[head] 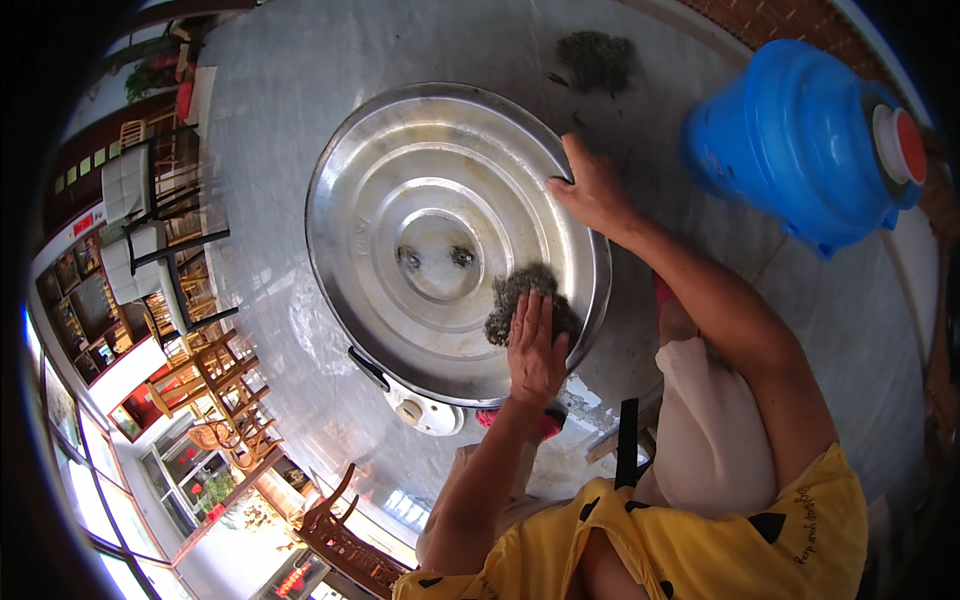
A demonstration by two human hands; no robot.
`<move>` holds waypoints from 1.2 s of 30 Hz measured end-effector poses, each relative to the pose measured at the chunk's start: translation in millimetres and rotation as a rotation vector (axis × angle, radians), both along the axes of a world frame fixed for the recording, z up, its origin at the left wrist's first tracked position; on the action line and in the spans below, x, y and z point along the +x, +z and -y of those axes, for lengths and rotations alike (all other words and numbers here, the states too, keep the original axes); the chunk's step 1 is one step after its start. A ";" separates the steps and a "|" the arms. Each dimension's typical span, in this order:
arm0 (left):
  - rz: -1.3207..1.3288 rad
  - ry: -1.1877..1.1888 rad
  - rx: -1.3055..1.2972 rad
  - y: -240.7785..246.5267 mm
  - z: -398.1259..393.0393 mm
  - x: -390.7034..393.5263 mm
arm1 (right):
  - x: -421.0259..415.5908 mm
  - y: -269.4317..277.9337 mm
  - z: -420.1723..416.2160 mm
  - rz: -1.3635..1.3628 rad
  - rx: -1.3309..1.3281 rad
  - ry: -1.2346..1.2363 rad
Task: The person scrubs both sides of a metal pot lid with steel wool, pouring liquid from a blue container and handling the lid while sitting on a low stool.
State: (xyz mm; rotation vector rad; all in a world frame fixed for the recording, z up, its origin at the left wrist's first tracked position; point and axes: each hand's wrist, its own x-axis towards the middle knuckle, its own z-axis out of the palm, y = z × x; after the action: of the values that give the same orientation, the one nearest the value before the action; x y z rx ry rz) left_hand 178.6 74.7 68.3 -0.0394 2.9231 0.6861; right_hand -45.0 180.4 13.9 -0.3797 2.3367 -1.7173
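A wide round metal lid [442, 172] with ringed ridges lies in front of me, two dark-rimmed holes near its centre. Under my left hand [536, 349], a grey wiry scouring pad [504, 311] is pressed flat against the lid's lower right part. My right hand [592, 184] grips the lid's rim at the upper right, its fingers over the edge. Below the lid a white control panel with a knob [411, 411] and a black handle [367, 367] stick out; what else lies beneath is hidden.
A blue plastic vessel [787, 142] with a red and white cap stands at the right. A second dark wiry clump [596, 61] lies on the grey floor [450, 37]. Chairs [142, 247] and wooden furniture [210, 375] line the left. My knees are close to the lid.
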 end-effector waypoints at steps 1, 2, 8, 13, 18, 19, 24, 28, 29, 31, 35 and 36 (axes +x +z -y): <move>0.015 0.002 -0.006 1.6 0.4 3.8 | 0.4 1.8 0.6 0.007 0.001 0.008; 0.030 0.002 -0.010 1.9 0.4 5.2 | 1.5 1.2 -0.4 0.002 0.002 0.008; -0.175 -0.005 -0.110 -28.2 15.5 -111.6 | -0.3 -7.0 -3.3 -0.134 -0.059 -0.028; -0.359 0.271 -0.268 -30.1 105.1 -207.0 | 0.4 12.4 0.3 0.012 -0.033 0.032; -0.435 0.052 -0.122 -43.4 60.4 -160.9 | 1.7 -2.6 -1.4 -0.036 -0.066 -0.003; -0.363 -0.026 -0.117 -41.8 39.0 -134.8 | 1.8 -5.3 -2.0 -0.048 -0.067 -0.006; -0.066 -0.072 0.153 -0.8 -16.8 -33.3 | 3.3 -3.4 -3.1 -0.027 -0.065 0.002; -0.082 -0.124 -0.029 -19.6 12.2 -51.0 | 9.8 -6.0 -1.4 -0.081 -0.086 -0.026; -0.073 -0.162 -0.245 -36.3 27.8 -66.4 | 8.9 -6.7 -1.4 -0.086 -0.074 -0.023; -0.225 0.001 -0.148 -39.5 43.6 -115.3 | 7.1 -7.3 -3.5 -0.083 -0.057 -0.021; -0.312 0.233 -0.176 -31.6 94.4 -178.4 | 12.1 4.3 4.5 -0.058 -0.076 -0.001; -0.315 0.222 -0.169 -33.5 92.2 -173.4 | 12.4 2.1 6.0 -0.050 -0.079 -0.007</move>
State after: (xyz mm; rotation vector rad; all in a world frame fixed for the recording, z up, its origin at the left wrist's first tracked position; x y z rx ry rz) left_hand 5.1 -17.5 34.7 -0.3042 3.3092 0.5118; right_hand -32.7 174.3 15.9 -0.4341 2.3116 -1.8282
